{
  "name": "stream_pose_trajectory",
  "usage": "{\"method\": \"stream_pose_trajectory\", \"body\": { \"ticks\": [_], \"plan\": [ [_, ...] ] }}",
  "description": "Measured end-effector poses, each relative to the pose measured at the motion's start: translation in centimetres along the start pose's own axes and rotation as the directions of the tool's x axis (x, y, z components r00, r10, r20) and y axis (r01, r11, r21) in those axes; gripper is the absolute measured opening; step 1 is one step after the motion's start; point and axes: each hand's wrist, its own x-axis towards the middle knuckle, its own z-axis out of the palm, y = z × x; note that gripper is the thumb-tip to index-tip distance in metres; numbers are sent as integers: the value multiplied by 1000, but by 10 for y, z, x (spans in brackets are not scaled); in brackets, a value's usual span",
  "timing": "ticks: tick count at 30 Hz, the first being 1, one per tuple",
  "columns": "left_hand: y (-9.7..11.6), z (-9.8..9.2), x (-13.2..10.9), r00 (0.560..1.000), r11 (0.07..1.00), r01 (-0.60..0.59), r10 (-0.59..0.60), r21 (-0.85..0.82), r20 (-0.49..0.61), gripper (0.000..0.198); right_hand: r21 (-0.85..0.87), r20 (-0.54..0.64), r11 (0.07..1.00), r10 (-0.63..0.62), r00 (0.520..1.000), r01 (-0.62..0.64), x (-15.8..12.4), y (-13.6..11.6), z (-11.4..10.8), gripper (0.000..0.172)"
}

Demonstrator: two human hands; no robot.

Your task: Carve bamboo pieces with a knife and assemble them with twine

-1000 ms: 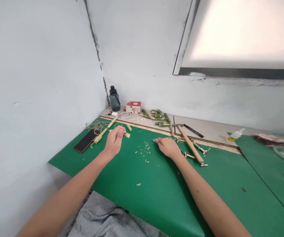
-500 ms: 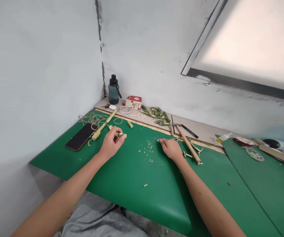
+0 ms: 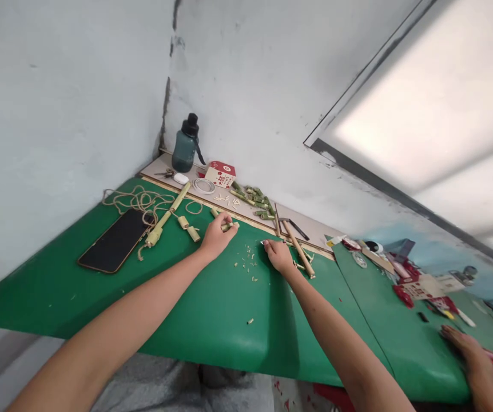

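Note:
My left hand (image 3: 216, 234) is closed around a short piece of bamboo (image 3: 229, 226) over the green mat (image 3: 212, 303). My right hand (image 3: 277, 254) lies fingers-down on the mat beside a scatter of small bamboo chips (image 3: 246, 264); whether it holds anything is hidden. Two cut bamboo pieces (image 3: 189, 228) lie left of my left hand. A long bamboo stick (image 3: 167, 214) with twine (image 3: 137, 199) lies further left.
A black phone (image 3: 111, 241) lies at the left. A dark water bottle (image 3: 185, 145), a red-and-white box (image 3: 219, 174), a white cable coil (image 3: 204, 185) and green bamboo bits (image 3: 253, 199) sit by the wall. A hammer (image 3: 295, 243) lies right of my right hand. Another person's hand (image 3: 465, 346) rests at the far right.
The view swung left and tilted, bringing another person's hand into sight. My left hand moved right, away from the two cut pieces, with a bamboo piece in it. My right hand stayed put.

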Motion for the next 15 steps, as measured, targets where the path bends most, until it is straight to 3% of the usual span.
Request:
{"method": "stream_pose_trajectory", "body": {
  "ticks": [4, 8, 15],
  "plan": [
    [0, -4, -6, 991, 987, -115, 105, 116, 87, 19, 45, -27, 999, 24, 999, -23, 5, 3, 6, 55],
    [0, 4, -9, 970, 943, -221, 185, 247, 160, 17, 111, -69, 993, 48, 996, -40, 4, 5, 11, 52],
    [-5, 4, -15, 952, 874, -306, 275, 378, 135, 18, 259, -79, 966, 38, 996, -16, 3, 10, 11, 51]
  ]
}}
